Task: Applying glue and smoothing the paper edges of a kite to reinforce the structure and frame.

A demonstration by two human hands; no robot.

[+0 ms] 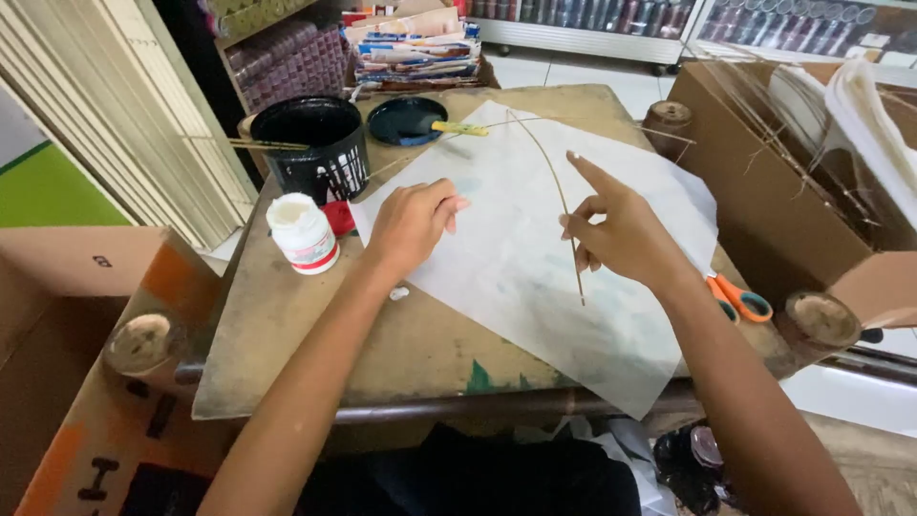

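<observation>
- Wooden work board [287, 334], worn and paint-stained, carries everything; it sits between open cardboard boxes, the right box [764, 191] holding more thin sticks within reach.
- White tissue-thin paper sheet [516, 277] lies flat and skewed across the board, one corner hanging over the near edge; flatness looks kept by the hands resting on it.
- Black perforated basket [315, 153] and dark dish with a yellow-handled brush [449, 127] stand at the far edge, off the paper.
- Left hand [411, 225] rests on the sheet's left edge, fingers curled loosely under, gripping nothing; judged to pin the paper.
- Right hand [626, 234] pinches a thin curved bamboo stick [559, 196] between thumb and middle fingers, index finger extended, holding it over the sheet's centre.
- White glue bottle [304, 234], capped, stands just left of the left hand.
- Orange-handled scissors [740, 298] lie behind the right wrist.
</observation>
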